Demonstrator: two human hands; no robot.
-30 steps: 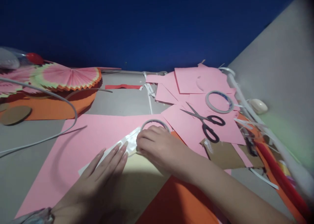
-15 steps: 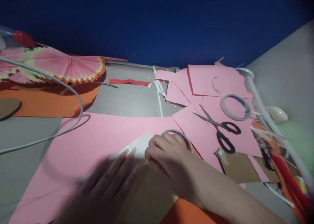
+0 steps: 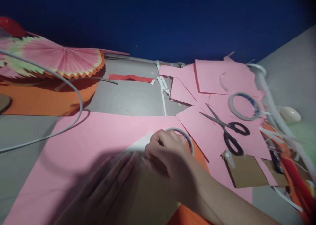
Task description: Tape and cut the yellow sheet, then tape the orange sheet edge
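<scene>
My left hand lies flat in shadow, fingers stretched out and pressed on a brown cardboard piece with a white edge. At the right end of that edge is my right hand, its fingers curled in a pinch; what they hold is hidden. Both rest over a large pink paper sheet. Just behind my right knuckles lies a tape roll, partly covered. Black-handled scissors lie half spread on pink paper pieces to the right, with another tape roll beyond.
A grey-white cable loops in from the left. Folded pink paper fans sit on orange paper at the back left. A red strip lies near the blue wall. Cardboard and scraps crowd the right.
The view has shifted slightly, so the scissors and right-hand papers appear further right. Both hands stay on the cardboard, and my left fingertips sit a little lower along the white edge.
</scene>
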